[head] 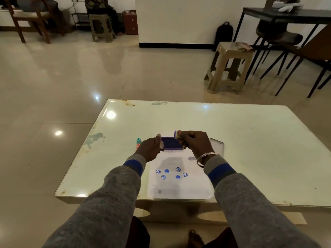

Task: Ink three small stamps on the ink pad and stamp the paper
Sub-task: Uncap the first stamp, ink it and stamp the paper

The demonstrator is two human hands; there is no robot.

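Both hands raised over the blue ink pad (171,143), one small stamp in the right.

Ink pad open on the pale glass-topped table (250,140), at the far edge of the white paper (179,187). Right hand (194,143) at the pad's right side, fingers pinched on a small purple-topped stamp (176,134) held just above the pad's far right corner, a metal bangle (206,158) on the wrist. Left hand (152,148) at the pad's left edge, fingers curled together; whether anything sits in its grip, impossible to tell. Left of the pad, beyond that hand: a teal stamp (138,140) and, nearer, an orange stamp (138,146), both standing on the table. Right of the pad, partly behind the right wrist: a clear lid (217,145). On the paper near the pad: blue smiley and heart prints (171,173).
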